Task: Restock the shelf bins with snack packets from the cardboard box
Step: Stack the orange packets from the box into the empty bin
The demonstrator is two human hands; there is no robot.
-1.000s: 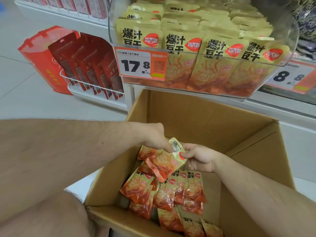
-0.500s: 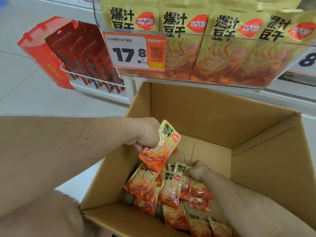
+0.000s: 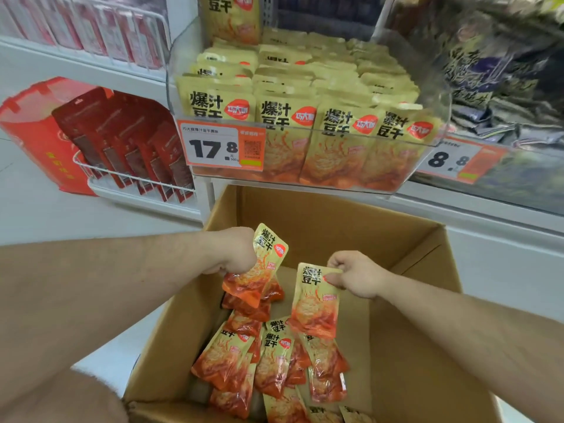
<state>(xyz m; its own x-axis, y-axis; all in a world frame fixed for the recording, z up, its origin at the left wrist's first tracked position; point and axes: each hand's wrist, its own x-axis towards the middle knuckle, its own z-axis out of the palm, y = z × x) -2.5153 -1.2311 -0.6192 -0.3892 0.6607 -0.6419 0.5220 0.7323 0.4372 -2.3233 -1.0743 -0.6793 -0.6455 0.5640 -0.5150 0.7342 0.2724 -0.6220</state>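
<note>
- Packets: small sealed pouches, yellow at the top, orange-red below. They look light and limp; the film creases and catches the light, so likely slick.
- Left hand (image 3: pixel 236 251) grips a bunch (image 3: pixel 259 270) of several packets by their upper part, fist closed round them, over the box's left side. The exact count is hidden.
- Right hand (image 3: pixel 355 274) pinches a single packet (image 3: pixel 316 300) at its top right corner, thumb on the front; the packet hangs free, a little tilted, above the loose pile (image 3: pixel 268 361).
- Box (image 3: pixel 335 215) stands open below the bin (image 3: pixel 305 141); a modest heap of packets lies on its floor, mostly left of centre.
- Bin is clear-walled and looks nearly full, packets standing upright in rows, price tag (image 3: pixel 221 148) on its front.
- Handling judgement: top seal is the stiffest part and best for a pinch; the filled belly probably bulges and slips. Soft contents, low risk of breakage.
- Bunched packets may slide against each other, so a firm squeeze seems wise.
</note>
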